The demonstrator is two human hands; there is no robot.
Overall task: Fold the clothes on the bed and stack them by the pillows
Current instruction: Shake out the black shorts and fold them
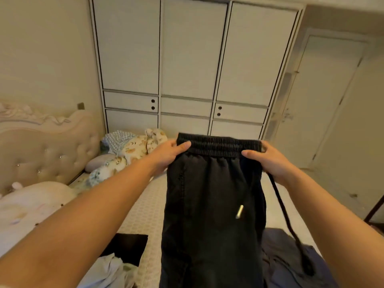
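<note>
One pair of black trousers (212,204) hangs from two hands above the bed (145,210). Left to right: the left hand (169,153) grasps the left end of the elastic waistband (218,145), thumb laid over its front and fingers hidden behind the cloth; the right hand (268,159) grasps the right end in the same way, so each grip is closed on the waistband.

The waistband runs level between the two grips. The long axis of the trousers is upright, waistband uppermost, the legs dropping below the grips and out of the lower edge of the view. Two drawstring parts show: one silver-tipped end (239,212) lies against the front of the cloth below and between the grips, and one black cord (284,213) hangs free below the right grip.

Left of the left grip stands one tufted headboard (47,154), with one pale pillow (31,206) before it and a heap of floral and checked bedding (133,148) beyond, close to that grip. Below the left grip, on the patterned bed cover, lie one flat black garment (126,246) and one crumpled pale garment (108,271). Below the right grip lies one dark blue-grey garment (286,262).

Beyond the grips rises a white wardrobe (195,59) with three tall doors and drawers beneath, four dark knobs showing. Right of the right grip is one white room door (324,96).
</note>
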